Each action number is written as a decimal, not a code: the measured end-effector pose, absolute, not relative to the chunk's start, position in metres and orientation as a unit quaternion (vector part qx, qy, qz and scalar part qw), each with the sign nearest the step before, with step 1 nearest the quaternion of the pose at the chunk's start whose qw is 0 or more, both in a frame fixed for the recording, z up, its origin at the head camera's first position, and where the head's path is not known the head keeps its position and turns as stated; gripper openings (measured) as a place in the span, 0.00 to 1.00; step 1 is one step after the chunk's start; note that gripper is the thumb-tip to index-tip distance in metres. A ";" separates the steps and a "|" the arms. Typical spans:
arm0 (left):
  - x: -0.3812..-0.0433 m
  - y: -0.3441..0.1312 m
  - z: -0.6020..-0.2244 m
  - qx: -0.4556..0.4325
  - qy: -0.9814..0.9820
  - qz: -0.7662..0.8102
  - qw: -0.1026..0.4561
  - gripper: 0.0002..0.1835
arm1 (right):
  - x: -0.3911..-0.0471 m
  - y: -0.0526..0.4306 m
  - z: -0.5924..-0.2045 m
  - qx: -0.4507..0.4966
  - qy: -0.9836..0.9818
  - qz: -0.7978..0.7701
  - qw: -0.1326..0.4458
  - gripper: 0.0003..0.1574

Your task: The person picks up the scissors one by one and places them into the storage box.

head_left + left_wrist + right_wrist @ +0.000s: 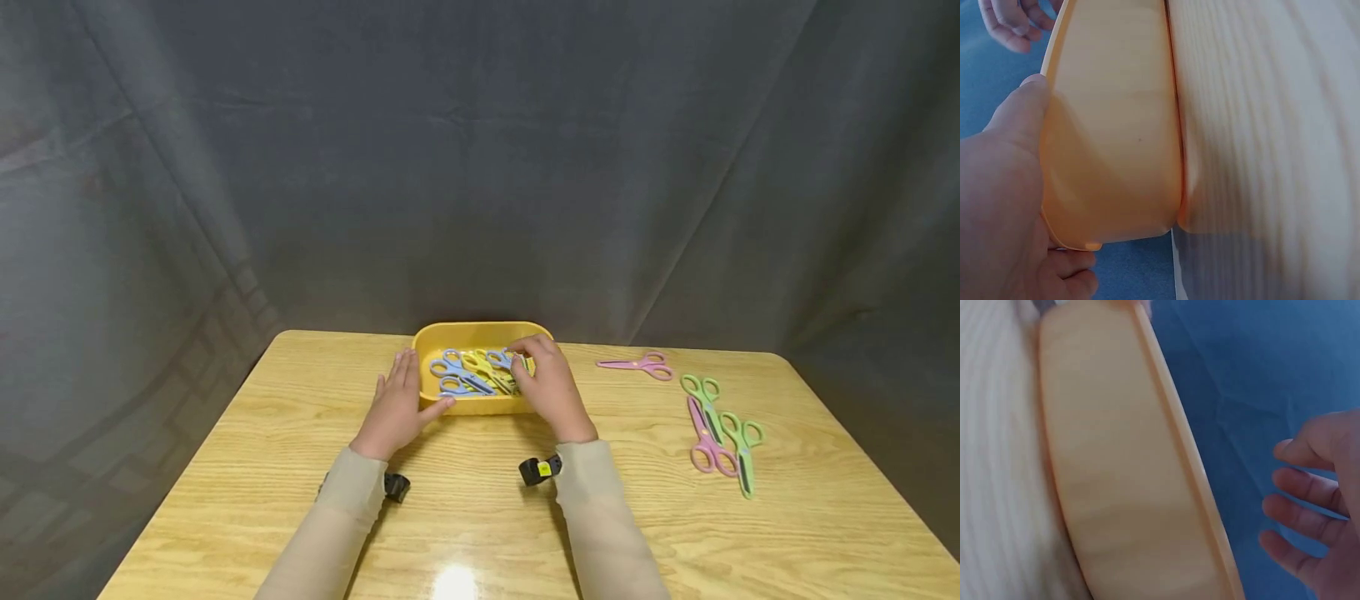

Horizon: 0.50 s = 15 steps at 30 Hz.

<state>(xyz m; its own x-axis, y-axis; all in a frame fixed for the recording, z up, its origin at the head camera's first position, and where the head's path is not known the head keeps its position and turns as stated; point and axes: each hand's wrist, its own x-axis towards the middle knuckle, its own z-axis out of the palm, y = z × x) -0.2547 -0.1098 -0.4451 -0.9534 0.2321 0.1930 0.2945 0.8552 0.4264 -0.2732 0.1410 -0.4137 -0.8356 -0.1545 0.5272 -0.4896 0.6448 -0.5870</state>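
A yellow plastic tray holds several blue and yellow scissors; one blue pair lies at the left, beside yellow scissors. My left hand rests against the tray's left front corner, thumb along the front rim and fingers along the left end. The left wrist view shows that thumb touching the rim. Over the right part of the tray is my right hand, its fingers loosely bent near another blue pair. In the right wrist view nothing shows between these fingers.
To the right on the wooden table lie pink scissors. Farther right, green scissors, a second pink pair and another green pair lie close together. A dark curtain hangs behind the table.
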 end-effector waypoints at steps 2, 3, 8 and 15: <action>-0.255 -0.110 -0.446 -0.137 -0.961 -0.232 0.067 0.57 | -0.274 0.148 -0.413 0.165 -0.880 0.384 0.228 0.11; -0.255 -0.110 -0.446 -0.137 -0.961 -0.233 0.066 0.57 | -0.275 0.152 -0.412 0.156 -0.879 0.387 0.230 0.11; -0.255 -0.109 -0.447 -0.136 -0.960 -0.234 0.067 0.57 | -0.278 0.173 -0.411 0.104 -0.878 0.408 0.230 0.12; -0.255 -0.110 -0.446 -0.133 -0.960 -0.240 0.064 0.57 | -0.282 0.203 -0.417 0.038 -0.877 0.413 0.243 0.14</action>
